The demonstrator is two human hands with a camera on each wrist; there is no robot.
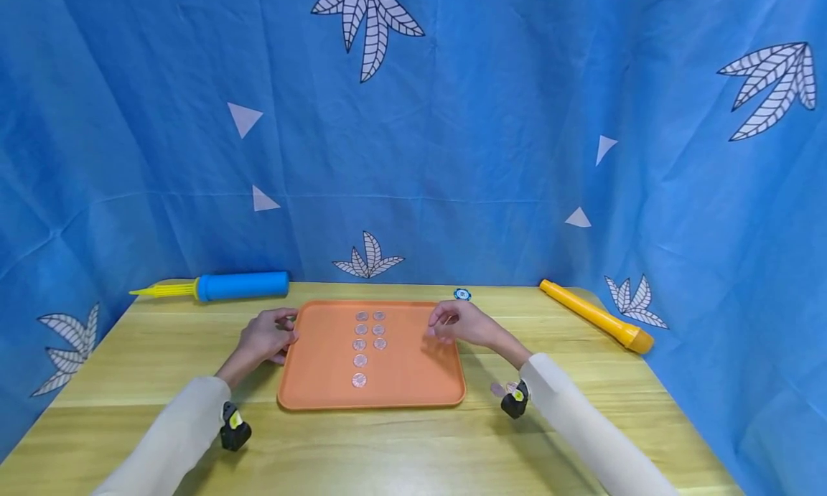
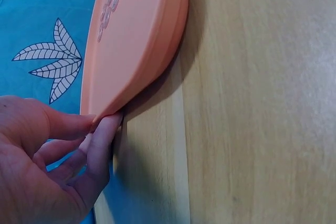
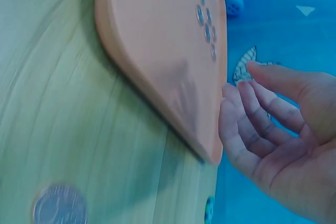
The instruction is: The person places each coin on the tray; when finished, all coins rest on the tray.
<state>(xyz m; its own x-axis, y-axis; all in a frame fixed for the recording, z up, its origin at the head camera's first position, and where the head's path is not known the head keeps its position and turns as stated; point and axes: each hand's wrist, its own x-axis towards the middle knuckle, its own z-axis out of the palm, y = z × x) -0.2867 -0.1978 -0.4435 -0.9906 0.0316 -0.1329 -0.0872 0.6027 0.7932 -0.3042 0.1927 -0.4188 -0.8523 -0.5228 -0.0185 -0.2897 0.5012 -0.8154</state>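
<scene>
An orange tray lies on the wooden table, with several silvery coins set out on it in two columns, the left one longer and the right one three coins long. My left hand is at the tray's left side. In the left wrist view its thumb and fingers pinch the tray's rim at a corner. Over the right part of the tray hovers my right hand, its shadow falling on the tray. The right wrist view shows its fingers loosely bent, with nothing visible between them and the thumb.
Loose coins lie on the table right of the tray, partly behind the right wrist camera. A blue poker chip sits behind the tray. A blue and yellow hand pump is back left, a yellow stick-like object back right. A blue curtain hangs behind.
</scene>
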